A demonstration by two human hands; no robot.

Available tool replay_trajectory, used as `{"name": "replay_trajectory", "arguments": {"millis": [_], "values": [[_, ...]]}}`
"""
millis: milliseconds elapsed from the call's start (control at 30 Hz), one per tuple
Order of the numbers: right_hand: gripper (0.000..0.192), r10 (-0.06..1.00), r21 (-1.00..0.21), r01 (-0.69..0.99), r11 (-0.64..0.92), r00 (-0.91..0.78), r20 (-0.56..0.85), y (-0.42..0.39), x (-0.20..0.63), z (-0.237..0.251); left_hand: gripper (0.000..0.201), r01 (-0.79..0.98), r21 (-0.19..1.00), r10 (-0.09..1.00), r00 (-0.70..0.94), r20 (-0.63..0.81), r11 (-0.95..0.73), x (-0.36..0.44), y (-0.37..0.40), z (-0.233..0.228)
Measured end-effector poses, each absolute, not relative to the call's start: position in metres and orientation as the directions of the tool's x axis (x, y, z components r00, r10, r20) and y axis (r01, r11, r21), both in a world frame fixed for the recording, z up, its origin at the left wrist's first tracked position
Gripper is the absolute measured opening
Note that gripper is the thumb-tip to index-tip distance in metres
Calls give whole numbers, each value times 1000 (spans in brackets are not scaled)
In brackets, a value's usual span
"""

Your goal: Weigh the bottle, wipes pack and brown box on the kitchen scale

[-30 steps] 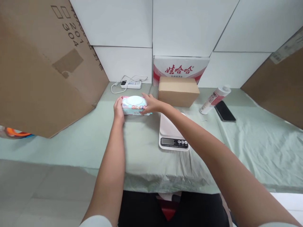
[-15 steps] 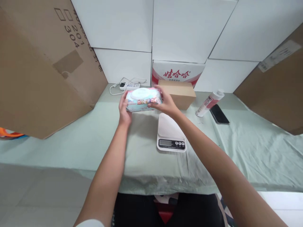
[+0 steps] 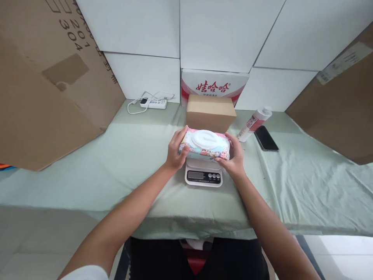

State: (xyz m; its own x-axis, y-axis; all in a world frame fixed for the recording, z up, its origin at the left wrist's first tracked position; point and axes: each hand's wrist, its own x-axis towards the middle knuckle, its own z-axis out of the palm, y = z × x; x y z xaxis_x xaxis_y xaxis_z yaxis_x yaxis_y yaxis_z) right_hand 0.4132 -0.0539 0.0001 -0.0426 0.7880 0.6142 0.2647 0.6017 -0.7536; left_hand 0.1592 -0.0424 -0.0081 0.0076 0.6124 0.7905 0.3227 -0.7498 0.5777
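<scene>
A pack of wet wipes (image 3: 206, 144) with a white flip lid and cartoon print lies flat over the white digital kitchen scale (image 3: 203, 175). My left hand (image 3: 175, 149) grips its left end and my right hand (image 3: 233, 157) grips its right end. Whether the pack rests on the scale platform or hovers just above it cannot be told. The scale's display and buttons show below the pack.
A small brown cardboard box (image 3: 210, 112) stands right behind the scale, a red-and-white carton (image 3: 214, 86) behind that. A tube (image 3: 253, 123) and a black phone (image 3: 265, 138) lie to the right. A white power strip (image 3: 153, 103) sits back left. Large cardboard boxes (image 3: 43, 85) flank both sides.
Both hands lifted the wipes pack from the cloth at the back left and carried it right and toward me, over the scale.
</scene>
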Motion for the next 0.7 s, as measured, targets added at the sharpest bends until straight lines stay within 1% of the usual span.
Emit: {"name": "replay_trajectory", "arguments": {"millis": [100, 200, 300, 433, 600, 700], "values": [[100, 801, -766, 265, 585, -44, 597, -51, 414, -3, 74, 385, 585, 635, 2, 772, -713, 159, -44, -8], [100, 803, -768, 256, 587, -63, 593, -49, 417, -5, 72, 412, 580, 638, 4, 770, -703, 161, -46, -9], [97, 801, -767, 246, 593, -78, 594, -48, 421, -6, 70, 413, 569, 629, 15, 777, -712, 162, -46, -9], [98, 813, -783, 233, 576, -68, 578, -47, 423, -10, 74, 419, 567, 636, 36, 771, -709, 161, -46, -9], [101, 831, -803, 233, 549, -51, 554, -45, 422, -12, 75, 398, 596, 660, 32, 751, -698, 161, -45, -8], [107, 843, -811, 242, 533, -73, 533, -46, 425, -9, 77, 351, 634, 684, 27, 729, -689, 157, -44, -8]]}}
